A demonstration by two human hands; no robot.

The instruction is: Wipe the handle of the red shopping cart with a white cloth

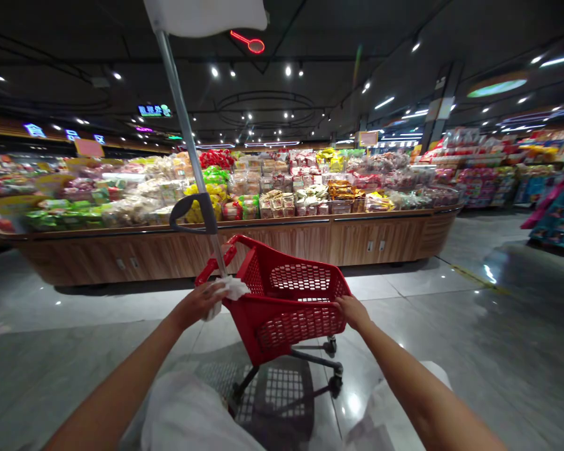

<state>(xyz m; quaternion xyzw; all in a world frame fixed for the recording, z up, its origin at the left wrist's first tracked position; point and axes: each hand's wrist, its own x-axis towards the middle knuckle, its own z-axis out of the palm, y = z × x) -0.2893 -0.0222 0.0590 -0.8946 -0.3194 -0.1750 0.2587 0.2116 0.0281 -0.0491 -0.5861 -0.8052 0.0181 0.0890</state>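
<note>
A small red plastic shopping cart [294, 313] stands on the glossy floor right in front of me, its basket holding nothing I can see. My left hand [198, 304] is closed on a white cloth [230, 289], pressed against the cart's near left corner beside a metal pole [188, 134] that rises from the cart. My right hand [352, 311] grips the basket's near right rim [331, 305], fingers curled over it. A dark handle [190, 216] is fixed to the pole higher up.
A long curved wooden display counter [282, 241] piled with packaged snacks runs across the aisle ahead. More shelves of goods [484, 169] stand at the right, with a blue rack [561, 219] at the far right. Grey tiled floor [474, 326] surrounds the cart.
</note>
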